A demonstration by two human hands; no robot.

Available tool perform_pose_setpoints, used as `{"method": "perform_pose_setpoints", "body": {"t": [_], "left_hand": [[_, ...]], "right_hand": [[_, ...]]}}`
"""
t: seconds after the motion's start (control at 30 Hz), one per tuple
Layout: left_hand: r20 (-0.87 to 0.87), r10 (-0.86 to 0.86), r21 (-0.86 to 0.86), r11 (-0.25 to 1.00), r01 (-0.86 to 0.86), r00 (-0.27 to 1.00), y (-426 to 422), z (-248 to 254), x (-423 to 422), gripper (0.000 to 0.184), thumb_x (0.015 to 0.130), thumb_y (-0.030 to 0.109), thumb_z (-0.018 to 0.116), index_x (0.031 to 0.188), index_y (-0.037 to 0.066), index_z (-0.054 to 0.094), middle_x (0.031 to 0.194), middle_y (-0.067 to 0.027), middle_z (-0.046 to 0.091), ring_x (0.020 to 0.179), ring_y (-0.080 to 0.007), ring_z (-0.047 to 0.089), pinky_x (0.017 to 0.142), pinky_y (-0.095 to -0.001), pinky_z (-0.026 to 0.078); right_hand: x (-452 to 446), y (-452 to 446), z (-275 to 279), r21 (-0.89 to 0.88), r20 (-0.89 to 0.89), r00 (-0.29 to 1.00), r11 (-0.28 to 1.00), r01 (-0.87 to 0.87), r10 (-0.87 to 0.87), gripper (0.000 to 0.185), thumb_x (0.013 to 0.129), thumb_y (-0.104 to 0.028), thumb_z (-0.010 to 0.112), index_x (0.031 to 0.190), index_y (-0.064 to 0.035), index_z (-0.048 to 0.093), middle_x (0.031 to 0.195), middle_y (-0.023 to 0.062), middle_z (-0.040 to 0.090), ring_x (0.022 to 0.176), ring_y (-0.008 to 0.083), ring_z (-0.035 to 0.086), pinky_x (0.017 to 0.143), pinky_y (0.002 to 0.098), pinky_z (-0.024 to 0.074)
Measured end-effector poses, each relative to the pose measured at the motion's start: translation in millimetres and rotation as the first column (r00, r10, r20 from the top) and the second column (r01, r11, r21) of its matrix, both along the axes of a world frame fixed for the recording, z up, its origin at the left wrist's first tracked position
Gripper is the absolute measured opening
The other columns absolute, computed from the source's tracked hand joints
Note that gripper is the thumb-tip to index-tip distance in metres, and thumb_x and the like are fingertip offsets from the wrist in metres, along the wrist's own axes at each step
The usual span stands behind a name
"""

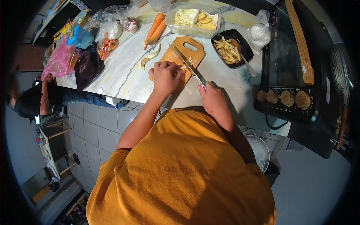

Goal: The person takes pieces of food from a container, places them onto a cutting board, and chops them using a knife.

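My right hand point(213, 98) is wrapped round the handle of a kitchen knife point(186, 64), whose long blade slants up and left across the wooden cutting board point(194, 55). My left hand point(167, 77) rests on the board with its fingers curled and closed, left of the blade. Whatever it pinches is mostly hidden under the fingers. Small chopped pale bits point(191, 60) lie against the blade and on the board. A pale, curved vegetable piece point(150, 57) lies on the marble counter, left of the board.
Two carrots point(155, 30), a plastic tub of cut pale food point(193, 33) and a black bowl of potato strips point(227, 50) with a spoon surround the board. A black cooker point(287, 108) stands right. Bagged vegetables point(107, 48) lie left. Another person point(32, 99) is at far left.
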State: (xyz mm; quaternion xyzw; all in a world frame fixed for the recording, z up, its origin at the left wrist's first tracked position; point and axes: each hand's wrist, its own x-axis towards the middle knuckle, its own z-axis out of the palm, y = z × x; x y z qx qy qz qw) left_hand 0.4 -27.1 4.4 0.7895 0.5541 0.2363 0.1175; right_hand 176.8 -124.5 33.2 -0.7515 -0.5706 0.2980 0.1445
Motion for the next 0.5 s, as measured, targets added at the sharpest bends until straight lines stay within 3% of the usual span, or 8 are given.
{"method": "perform_pose_setpoints", "body": {"t": [0.5], "left_hand": [[0.045, 0.0, -0.018, 1.0, 0.001, 0.999, 1.6, -1.7, 1.5, 0.009, 0.081, 0.017, 0.074, 0.089, 0.014, 0.078, 0.092, -0.0002, 0.067, 0.1, -0.0245, 0.052, 0.085, -0.0441, 0.03]], "right_hand": [[-7.8, 1.5, -2.9, -0.064, -0.017, 0.999, 0.998, -0.028, 0.027, 0.036, 0.101, -0.038, 0.049, 0.104, -0.0021, 0.056, 0.086, 0.0288, 0.067, 0.086, 0.0496, 0.064, 0.077, 0.0578, 0.0497]]}}
